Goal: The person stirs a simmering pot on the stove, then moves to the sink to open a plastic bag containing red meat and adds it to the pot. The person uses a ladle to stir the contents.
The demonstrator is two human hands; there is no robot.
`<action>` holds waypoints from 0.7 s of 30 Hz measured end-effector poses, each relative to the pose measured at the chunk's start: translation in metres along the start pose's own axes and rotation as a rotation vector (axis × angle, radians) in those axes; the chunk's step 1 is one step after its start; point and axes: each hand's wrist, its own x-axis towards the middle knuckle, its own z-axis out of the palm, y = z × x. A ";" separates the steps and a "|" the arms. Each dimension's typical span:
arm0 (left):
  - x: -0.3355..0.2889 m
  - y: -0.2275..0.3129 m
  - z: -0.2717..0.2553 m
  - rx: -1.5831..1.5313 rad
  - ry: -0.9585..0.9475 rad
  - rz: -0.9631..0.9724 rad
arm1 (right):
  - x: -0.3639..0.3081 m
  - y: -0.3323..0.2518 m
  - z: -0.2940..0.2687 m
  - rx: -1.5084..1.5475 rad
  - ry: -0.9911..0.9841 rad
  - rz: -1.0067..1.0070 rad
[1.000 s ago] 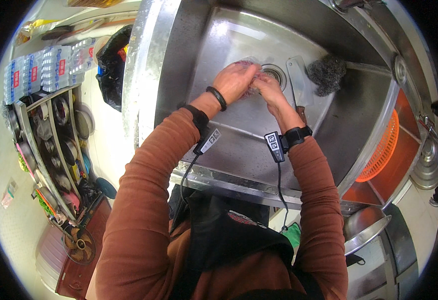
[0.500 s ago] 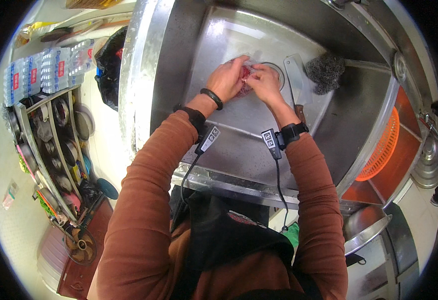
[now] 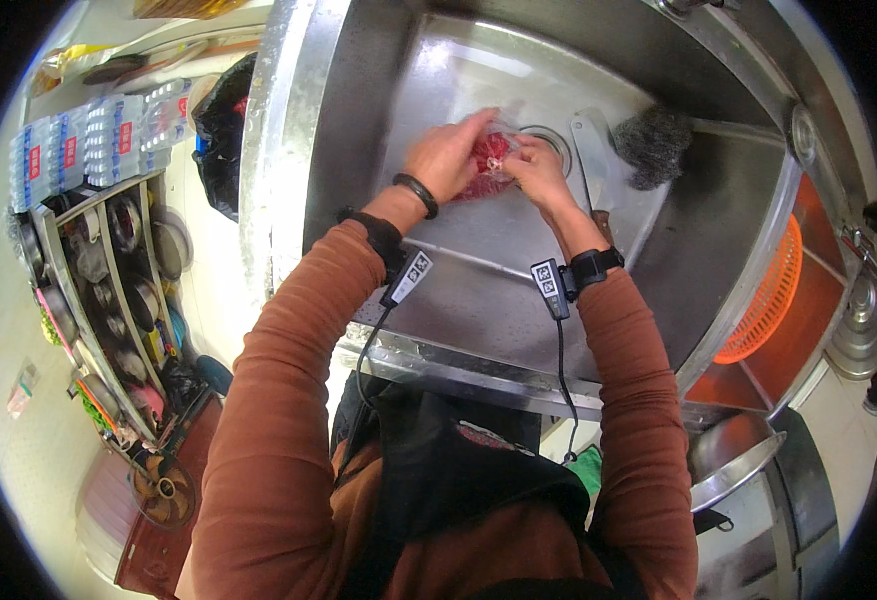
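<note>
Low in a stainless steel sink (image 3: 468, 300), both my hands are at a clear plastic bag (image 3: 486, 158) with dark red contents that look like meat. My left hand (image 3: 441, 162) grips the bag's left side, its fingers curled over the top. Thumb and fingers of my right hand (image 3: 540, 174) pinch the bag's gathered plastic on the right. Just right of that hand lies a cleaver (image 3: 598, 155), flat on the sink floor with its brown handle toward me. A dark tangled ball of steel wool (image 3: 650, 148) sits beside the blade.
The round drain (image 3: 555, 138) is partly hidden behind my right hand. An orange plastic basket (image 3: 766, 295) stands right of the sink. To the left are a bin with a black bag (image 3: 223, 140), a rack of pans (image 3: 108, 290) and stacked bottle packs (image 3: 98, 140).
My hands have drawn slightly apart, the left one shifting left and the right one a little right. More of the bag's red contents now shows between them.
</note>
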 end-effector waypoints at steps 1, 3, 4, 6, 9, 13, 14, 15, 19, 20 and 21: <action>0.001 0.002 0.003 0.031 -0.001 0.091 | 0.001 -0.001 0.002 0.015 0.002 0.019; 0.005 0.004 0.010 0.017 0.024 0.176 | 0.002 -0.001 0.002 0.030 -0.007 0.017; 0.005 0.005 0.013 0.053 0.047 0.201 | 0.002 -0.002 0.002 0.033 -0.019 -0.004; 0.006 0.006 0.016 0.059 0.061 0.122 | 0.001 -0.003 0.000 0.035 -0.041 0.003; 0.006 0.003 0.012 -0.066 0.070 -0.162 | 0.000 -0.002 0.000 0.049 -0.064 0.059; 0.003 0.000 0.010 -0.046 0.127 -0.107 | 0.007 0.002 0.008 0.208 -0.073 0.075; 0.003 -0.001 0.011 0.045 0.142 0.052 | 0.009 0.004 0.008 0.220 -0.077 0.069; 0.002 -0.002 0.012 0.142 0.154 0.207 | 0.010 0.004 0.009 0.231 -0.081 0.063; 0.003 -0.004 0.016 -0.045 0.135 -0.021 | 0.002 -0.002 0.003 0.027 -0.037 -0.008; 0.003 -0.005 0.015 -0.111 0.105 -0.104 | -0.003 -0.006 0.001 -0.026 -0.001 -0.064; 0.002 -0.005 0.012 -0.175 0.075 -0.186 | -0.010 -0.011 -0.001 -0.100 0.052 -0.139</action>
